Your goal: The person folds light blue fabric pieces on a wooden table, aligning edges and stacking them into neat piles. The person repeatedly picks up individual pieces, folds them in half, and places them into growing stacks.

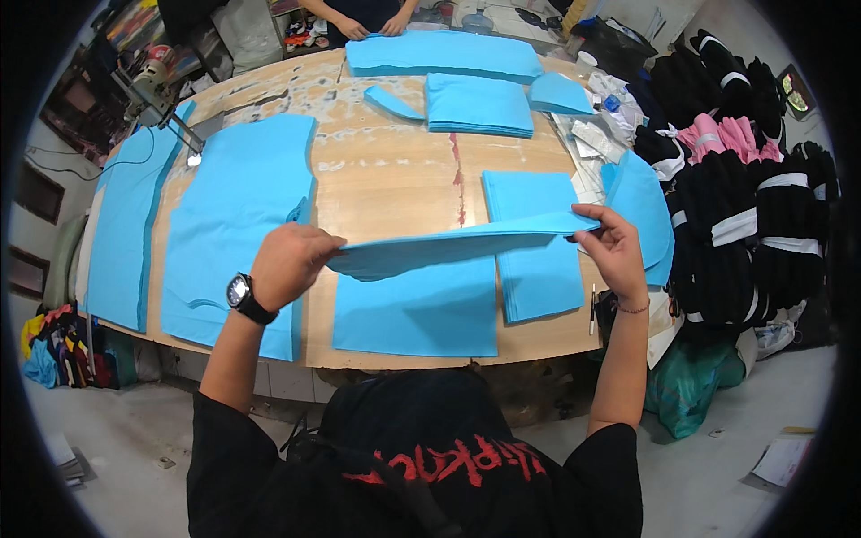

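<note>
A light-blue fabric piece [430, 250] is stretched between my two hands above the wooden cutting table [390, 195]. My left hand [296, 259] pinches its left end, and my right hand [609, 245] pinches the right end between thumb and fingers. Under it lies a flat blue fabric panel [417, 316], partly hidden by the held piece. Right of that panel is a stack of blue rectangular pieces [541, 269]. A large blue fabric stack with a curved edge [235, 195] lies beyond my left hand. Curved blue pieces [642, 208] lie past my right hand.
A cutting machine [155, 91] stands at the far left beside a long blue stack [124, 222]. More blue stacks [479, 104] lie at the back, where a co-worker's hands [373, 28] touch one. Tied black fabric bundles [726, 228] fill the right. A pen [592, 309] lies near the edge.
</note>
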The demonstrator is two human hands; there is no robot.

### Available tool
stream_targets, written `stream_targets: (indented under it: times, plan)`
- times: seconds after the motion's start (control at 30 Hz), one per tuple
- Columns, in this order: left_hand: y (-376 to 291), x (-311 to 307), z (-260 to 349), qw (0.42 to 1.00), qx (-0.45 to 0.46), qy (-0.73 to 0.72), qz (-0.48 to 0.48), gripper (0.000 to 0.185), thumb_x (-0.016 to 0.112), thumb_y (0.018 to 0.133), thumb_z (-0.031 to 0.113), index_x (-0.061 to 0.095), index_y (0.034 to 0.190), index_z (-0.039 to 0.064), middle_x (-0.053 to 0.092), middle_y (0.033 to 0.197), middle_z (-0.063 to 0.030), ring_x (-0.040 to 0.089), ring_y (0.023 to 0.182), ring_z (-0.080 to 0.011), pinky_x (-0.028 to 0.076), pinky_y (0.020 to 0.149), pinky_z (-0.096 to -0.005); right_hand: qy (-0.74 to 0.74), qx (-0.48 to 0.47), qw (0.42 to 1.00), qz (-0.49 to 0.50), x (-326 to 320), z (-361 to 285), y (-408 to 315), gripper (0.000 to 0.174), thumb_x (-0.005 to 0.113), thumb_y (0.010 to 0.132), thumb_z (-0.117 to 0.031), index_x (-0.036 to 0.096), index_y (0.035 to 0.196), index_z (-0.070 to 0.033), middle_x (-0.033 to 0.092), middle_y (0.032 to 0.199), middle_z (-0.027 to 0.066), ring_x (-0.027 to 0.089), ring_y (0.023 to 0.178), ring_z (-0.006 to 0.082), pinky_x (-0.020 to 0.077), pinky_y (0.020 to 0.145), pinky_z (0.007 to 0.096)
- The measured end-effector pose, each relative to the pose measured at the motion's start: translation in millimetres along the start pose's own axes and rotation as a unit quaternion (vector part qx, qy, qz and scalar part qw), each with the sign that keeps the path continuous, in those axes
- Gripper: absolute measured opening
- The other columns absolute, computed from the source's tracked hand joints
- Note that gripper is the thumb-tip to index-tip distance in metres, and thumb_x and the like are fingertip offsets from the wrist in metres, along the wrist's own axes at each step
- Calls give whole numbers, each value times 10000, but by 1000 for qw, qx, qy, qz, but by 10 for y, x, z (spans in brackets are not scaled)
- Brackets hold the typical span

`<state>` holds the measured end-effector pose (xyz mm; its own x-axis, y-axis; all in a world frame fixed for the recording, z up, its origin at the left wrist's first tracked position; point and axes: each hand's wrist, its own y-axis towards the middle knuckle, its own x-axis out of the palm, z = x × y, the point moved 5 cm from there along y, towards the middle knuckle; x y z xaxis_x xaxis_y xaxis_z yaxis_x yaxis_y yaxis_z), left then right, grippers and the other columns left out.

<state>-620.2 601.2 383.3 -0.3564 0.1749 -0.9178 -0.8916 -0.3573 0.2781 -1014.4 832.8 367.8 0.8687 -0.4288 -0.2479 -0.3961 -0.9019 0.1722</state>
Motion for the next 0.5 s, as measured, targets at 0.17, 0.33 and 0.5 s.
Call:
stream_targets:
  times: [0.17,0.33,0.5]
  plan:
    - [-338,-283,-243,997,-56,44,-29,107,760,918,150,800,977,71,755,856,-119,711,790,-342,541,674,-449,-71,67,993,-69,398,-288,-258,269,715,972,41,738,1240,36,729,1199,123,718,1093,143,584,914,281]
    - [-630,-436,-369,995,-78,-58,-7,120,770,903,57,808,1015,35,767,890,-163,730,812,-358,576,722,-412,-286,-123,950,-25,693,-690,-376,180,739,927,50,808,1088,6,749,1010,88,750,805,158,567,701,272]
    - [-809,-495,-448,987,-95,-130,28,159,791,878,10,809,1036,12,765,864,-180,749,772,-332,585,698,-376,-107,10,994,-6,726,-618,-563,206,745,889,76,815,1070,7,746,953,93,734,770,137,551,611,265]
